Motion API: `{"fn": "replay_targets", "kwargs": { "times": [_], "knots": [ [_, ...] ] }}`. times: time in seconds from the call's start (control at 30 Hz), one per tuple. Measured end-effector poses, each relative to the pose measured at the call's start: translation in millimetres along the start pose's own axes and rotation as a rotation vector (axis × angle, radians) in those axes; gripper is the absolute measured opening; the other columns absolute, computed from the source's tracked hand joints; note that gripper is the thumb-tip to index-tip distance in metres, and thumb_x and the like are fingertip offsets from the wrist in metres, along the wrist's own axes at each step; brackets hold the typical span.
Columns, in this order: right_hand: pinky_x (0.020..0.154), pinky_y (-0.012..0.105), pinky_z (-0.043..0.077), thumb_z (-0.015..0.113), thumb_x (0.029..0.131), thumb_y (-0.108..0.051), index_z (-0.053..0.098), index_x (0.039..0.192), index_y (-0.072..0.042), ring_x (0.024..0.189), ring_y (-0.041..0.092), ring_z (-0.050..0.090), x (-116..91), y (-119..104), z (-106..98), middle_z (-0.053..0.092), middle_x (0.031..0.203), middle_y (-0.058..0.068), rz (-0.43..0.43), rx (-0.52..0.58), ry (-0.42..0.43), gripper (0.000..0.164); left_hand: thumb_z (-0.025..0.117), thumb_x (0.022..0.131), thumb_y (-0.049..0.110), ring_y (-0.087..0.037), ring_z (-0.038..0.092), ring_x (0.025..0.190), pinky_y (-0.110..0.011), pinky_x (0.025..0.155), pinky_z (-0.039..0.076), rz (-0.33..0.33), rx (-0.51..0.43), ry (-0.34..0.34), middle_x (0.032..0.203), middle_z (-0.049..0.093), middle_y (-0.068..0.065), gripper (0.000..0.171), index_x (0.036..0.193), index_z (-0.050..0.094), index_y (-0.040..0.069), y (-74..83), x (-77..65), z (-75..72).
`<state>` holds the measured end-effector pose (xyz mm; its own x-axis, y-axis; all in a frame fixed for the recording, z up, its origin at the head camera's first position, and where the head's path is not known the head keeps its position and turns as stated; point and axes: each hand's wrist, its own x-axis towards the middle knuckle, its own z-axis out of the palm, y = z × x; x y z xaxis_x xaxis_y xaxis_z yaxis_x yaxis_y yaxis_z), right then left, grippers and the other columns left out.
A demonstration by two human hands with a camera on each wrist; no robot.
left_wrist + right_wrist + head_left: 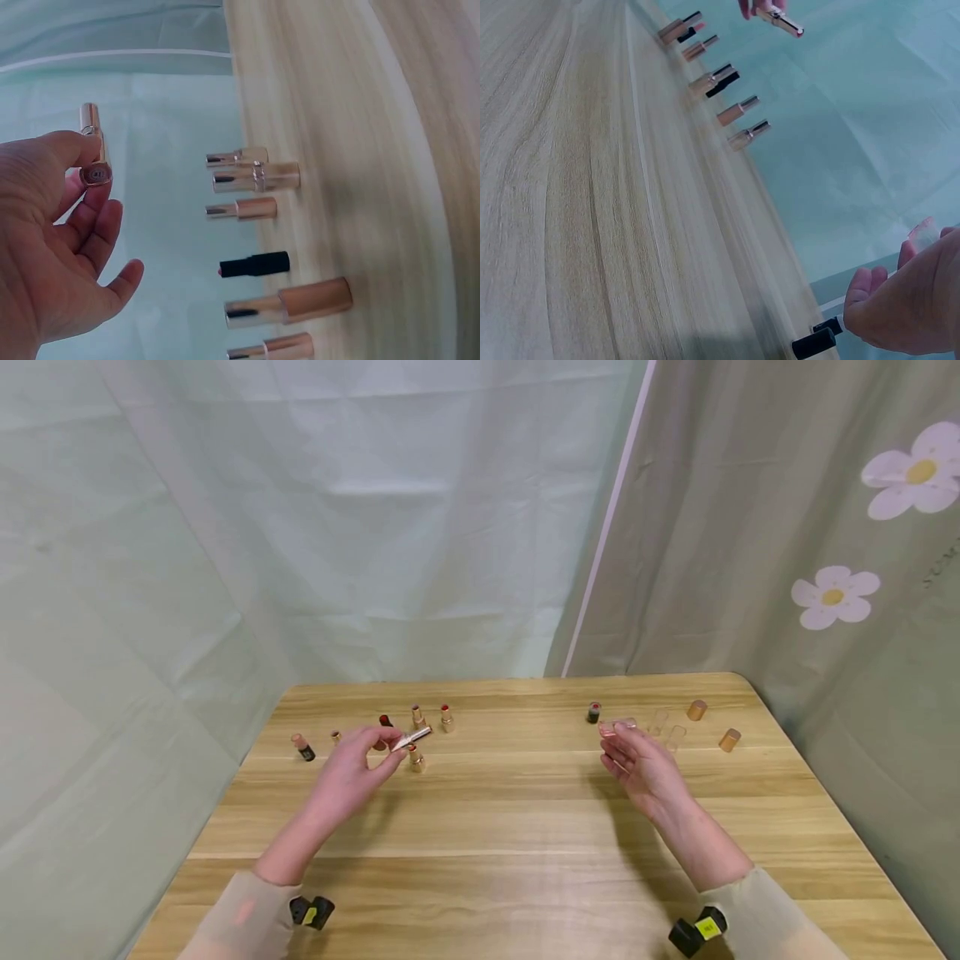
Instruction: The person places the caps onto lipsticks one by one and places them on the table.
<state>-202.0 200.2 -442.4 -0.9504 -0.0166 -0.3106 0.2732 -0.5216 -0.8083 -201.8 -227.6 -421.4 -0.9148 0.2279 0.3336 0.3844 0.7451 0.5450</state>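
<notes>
The left hand [351, 770] is pinching a slender, glossy metallic gold lipstick tube [412, 738] above the left half of the pale wooden table [510, 827]. The tube's long axis is running roughly parallel to the table surface; its reddish end is pointing away from the left hand, toward the table's right side and far edge. The right hand [643, 768] is gripping a clear, pinkish plastic cap [617, 725] above the table's right half. 2 copper-coloured cylindrical caps [697, 710] are resting near the table's far right corner.

Left hand [352, 770] pinches a tilted, shiny lipstick [412, 738], right hand [643, 770] a clear pinkish cap [617, 725]
</notes>
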Motion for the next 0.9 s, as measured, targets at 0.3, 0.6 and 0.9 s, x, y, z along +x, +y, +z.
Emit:
{"fn": "replay_targets", "kwargs": {
  "times": [0.3,0.6,0.9],
  "knots": [
    [0.106,0.036,0.042,0.06,0.105,-0.021,0.073,0.093,-0.018,0.107,0.017,0.06,2,2,6,0.071,0.099,-0.002,-0.044,-0.014,-0.04,0.018,0.072,0.098,0.025,-0.023,0.059,0.105,-0.047,0.089,0.05,0.05,-0.028,-0.066,0.112,0.066,-0.002,0.028,0.123,0.071,0.013,28.3,18.9,9.7],
    [0.108,0.038,0.041,0.057,0.107,-0.02,0.072,0.092,-0.019,0.107,0.017,0.06,1,8,13,0.071,0.099,-0.004,-0.062,-0.025,-0.056,0.021,0.072,0.098,0.025,-0.019,0.059,0.103,-0.043,0.091,0.049,0.099,-0.11,-0.15,0.105,0.067,0.007,0.013,0.11,0.074,0.02,60.0,42.1,38.1],
    [0.11,0.041,0.039,0.055,0.107,-0.015,0.073,0.095,-0.017,0.111,0.02,0.058,0,16,20,0.071,0.102,-0.001,-0.081,0.032,-0.077,0.021,0.071,0.098,0.028,-0.024,0.059,0.105,-0.041,0.089,0.048,0.086,-0.174,-0.208,0.107,0.066,0.008,0.015,0.111,0.074,0.021,76.0,48.4,58.1]
  ]
}}
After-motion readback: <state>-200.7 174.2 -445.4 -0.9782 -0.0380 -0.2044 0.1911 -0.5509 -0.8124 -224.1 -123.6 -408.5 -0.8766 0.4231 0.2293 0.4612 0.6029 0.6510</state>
